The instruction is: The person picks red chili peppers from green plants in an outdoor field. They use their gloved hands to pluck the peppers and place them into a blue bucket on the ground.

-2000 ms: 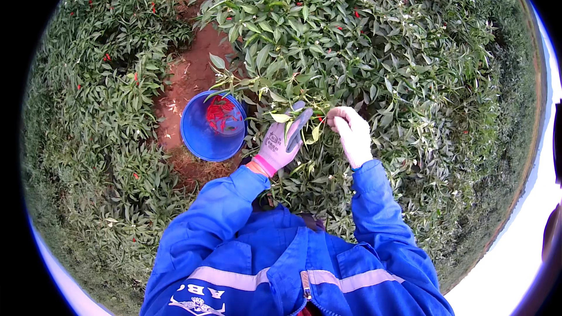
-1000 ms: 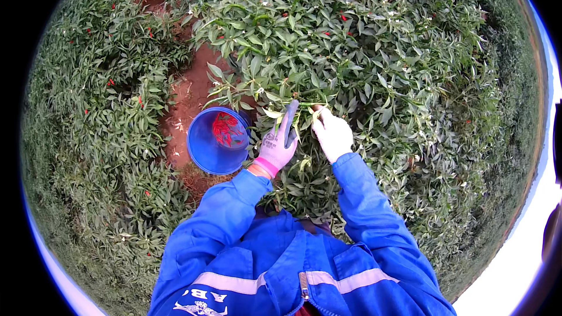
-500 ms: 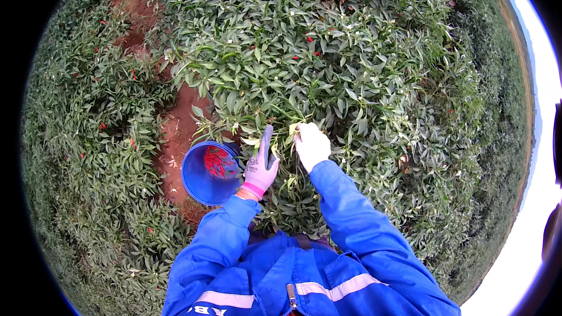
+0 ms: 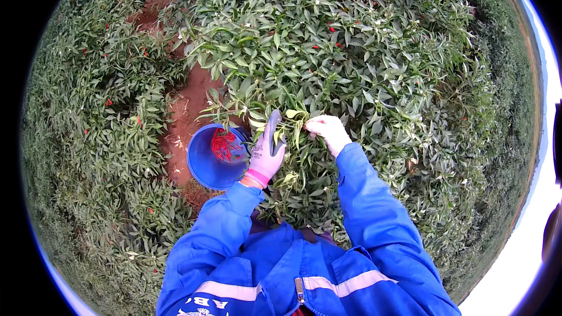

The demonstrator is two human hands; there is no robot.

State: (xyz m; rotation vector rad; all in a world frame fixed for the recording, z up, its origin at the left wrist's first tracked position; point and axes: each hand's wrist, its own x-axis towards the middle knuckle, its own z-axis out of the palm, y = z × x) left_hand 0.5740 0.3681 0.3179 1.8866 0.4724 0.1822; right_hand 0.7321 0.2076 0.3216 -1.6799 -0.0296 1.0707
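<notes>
Leaves (image 4: 296, 116) between left fingers (image 4: 273, 120) and right fingers (image 4: 315, 124)

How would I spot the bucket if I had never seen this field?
Find the strip of bare reddish soil running between the green plants, left of the middle. Near its lower end, just left of the person's left hand, sits the bucket. It is blue with red peppers inside; its round rim sets it apart from the blue sleeve nearby.
</notes>
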